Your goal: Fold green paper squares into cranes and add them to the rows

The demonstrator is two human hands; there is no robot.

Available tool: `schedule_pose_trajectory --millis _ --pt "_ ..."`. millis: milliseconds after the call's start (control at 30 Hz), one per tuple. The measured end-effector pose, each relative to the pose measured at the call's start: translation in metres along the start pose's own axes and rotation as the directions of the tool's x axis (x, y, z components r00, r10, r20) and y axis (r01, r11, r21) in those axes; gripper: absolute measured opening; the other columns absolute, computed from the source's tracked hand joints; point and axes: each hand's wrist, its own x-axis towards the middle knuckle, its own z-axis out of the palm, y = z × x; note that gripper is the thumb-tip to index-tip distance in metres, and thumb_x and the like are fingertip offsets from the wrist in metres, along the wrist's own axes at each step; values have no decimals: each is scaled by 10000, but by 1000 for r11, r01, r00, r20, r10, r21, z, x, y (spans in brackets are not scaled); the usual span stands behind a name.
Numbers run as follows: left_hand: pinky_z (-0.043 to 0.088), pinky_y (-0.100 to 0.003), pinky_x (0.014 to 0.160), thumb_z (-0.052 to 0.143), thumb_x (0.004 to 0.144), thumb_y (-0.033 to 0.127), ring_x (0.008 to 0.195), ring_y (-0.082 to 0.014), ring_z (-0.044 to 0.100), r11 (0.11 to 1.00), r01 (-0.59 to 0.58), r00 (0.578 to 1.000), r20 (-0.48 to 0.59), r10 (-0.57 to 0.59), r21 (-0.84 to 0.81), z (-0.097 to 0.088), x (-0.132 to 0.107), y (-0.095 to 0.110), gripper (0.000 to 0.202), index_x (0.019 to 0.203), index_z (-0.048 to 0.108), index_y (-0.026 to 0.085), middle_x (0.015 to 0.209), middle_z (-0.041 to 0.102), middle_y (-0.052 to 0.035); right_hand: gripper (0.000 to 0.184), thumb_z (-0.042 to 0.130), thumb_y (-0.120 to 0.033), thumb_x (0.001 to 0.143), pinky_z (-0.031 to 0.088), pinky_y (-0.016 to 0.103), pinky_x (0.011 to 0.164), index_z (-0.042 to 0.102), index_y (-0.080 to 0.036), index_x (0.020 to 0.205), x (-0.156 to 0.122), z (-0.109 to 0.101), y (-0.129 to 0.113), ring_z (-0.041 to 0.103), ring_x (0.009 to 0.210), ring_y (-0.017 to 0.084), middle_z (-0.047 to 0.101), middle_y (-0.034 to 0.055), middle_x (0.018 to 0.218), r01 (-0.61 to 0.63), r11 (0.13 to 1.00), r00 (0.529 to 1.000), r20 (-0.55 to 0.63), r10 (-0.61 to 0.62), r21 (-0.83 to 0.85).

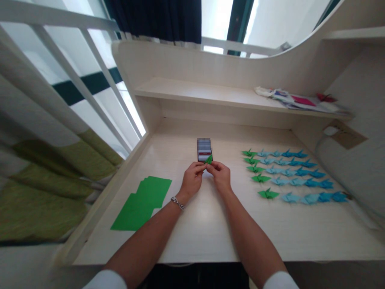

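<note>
Both my hands meet over the middle of the pale wooden desk. My left hand and my right hand pinch a small folded piece of green paper between their fingertips; only its pointed tip shows above the fingers. A bracelet sits on my left wrist. Just behind the paper a phone lies flat on the desk.
A stack of flat green paper sheets lies at the left. Rows of folded paper cranes, green and blue, fill the right side. A shelf above the desk holds papers. Window bars and curtains stand at the left.
</note>
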Motion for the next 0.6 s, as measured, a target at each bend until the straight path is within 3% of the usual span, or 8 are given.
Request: schedule_pose_trajectory --millis 133,200,333,600 --pt "474 -310 872 525 830 160 1006 -178 575 1000 0 999 42 1 -18 0 -3 7 266 1031 682 236 1056 618 -70 284 679 -357 679 527 323 683 673 -149 872 5 -3 8 630 679 169 699 53 798 -55 993 998 4 55 105" --pt "507 -286 774 557 826 216 951 -182 590 1000 24 999 34 -24 3 -1 -4 11 242 1035 678 226 1028 627 -78 240 653 -348 703 531 316 683 661 -154 843 5 -4 11 625 680 162 687 44 786 -47 993 999 2 47 109" --pt "518 -276 664 638 777 316 750 -162 603 994 73 991 -121 -63 79 -5 -4 15 236 980 678 203 887 645 -62 209 647 -344 713 534 301 681 632 -164 819 4 -1 11 607 681 149 655 22 758 -37 994 999 10 36 104" --pt "522 -293 728 569 836 263 820 -166 617 987 -39 991 -123 58 156 -9 -3 19 134 854 676 185 889 665 -65 213 671 -338 708 523 272 634 616 -192 854 -4 6 5 602 711 144 653 10 815 -34 992 999 45 28 121"
